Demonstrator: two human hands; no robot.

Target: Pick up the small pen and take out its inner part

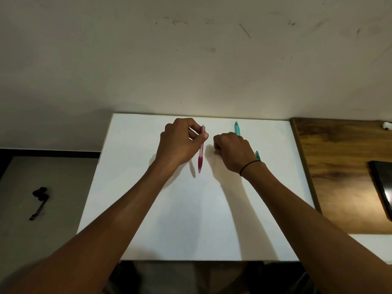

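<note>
From the head view, your left hand (180, 143) pinches the pink pen (201, 151) near its upper end between thumb and fingertips, and the pen hangs tip-down over the far middle of the white worktop (191, 219). With so light a hold that high up, the pen may swing or slip out and roll. Your right hand (232, 152) is curled into a loose fist just beside it; I cannot tell whether it holds anything. The green pen (238, 128) lies under that hand, partly hidden, close to the far edge by the wall (191, 60). A careless nudge from your wrist could push it off the back.
</note>
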